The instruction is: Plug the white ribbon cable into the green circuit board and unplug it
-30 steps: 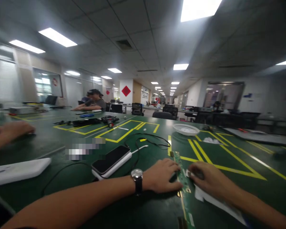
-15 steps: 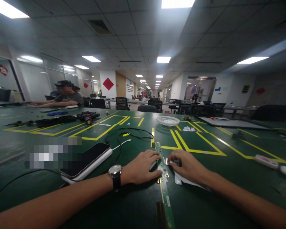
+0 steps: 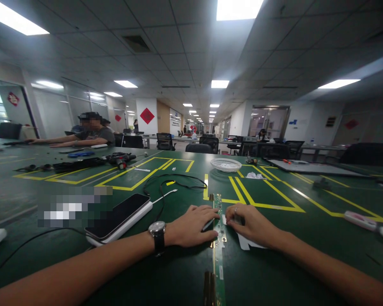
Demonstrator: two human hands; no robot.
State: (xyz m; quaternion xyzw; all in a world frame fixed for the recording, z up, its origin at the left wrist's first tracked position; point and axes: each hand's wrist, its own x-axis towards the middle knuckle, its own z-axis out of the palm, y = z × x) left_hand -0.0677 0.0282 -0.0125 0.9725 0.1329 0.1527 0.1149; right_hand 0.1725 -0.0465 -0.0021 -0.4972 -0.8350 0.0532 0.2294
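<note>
A long, narrow green circuit board (image 3: pixel 220 251) lies on the table, running away from me. My left hand (image 3: pixel 191 225), with a watch on its wrist, rests on the board's left edge, thumb and fingertips gripping it. A thin greyish piece (image 3: pixel 208 224) shows under those fingers; its kind is unclear. At the board's right edge my right hand (image 3: pixel 253 223) is closed in a pinch beside a small whitish connector-like piece (image 3: pixel 224 219). What sits between its fingertips is hidden. White sheet-like material (image 3: pixel 243 242) lies under the right hand. Brown-gold flaps (image 3: pixel 209 288) stick out along the board's left side.
To the left lie a phone on a white block (image 3: pixel 119 219) and a black cable (image 3: pixel 181 175). Further back stand a white basket (image 3: pixel 226 165) and crumpled paper (image 3: pixel 254 175). A pink-and-white object (image 3: pixel 360 221) is at right. A person (image 3: pixel 95 131) sits far left.
The view has tilted slightly, so the scene sits lower. The board's near end has swung a little to the left. Both hands keep nearly the same places on it.
</note>
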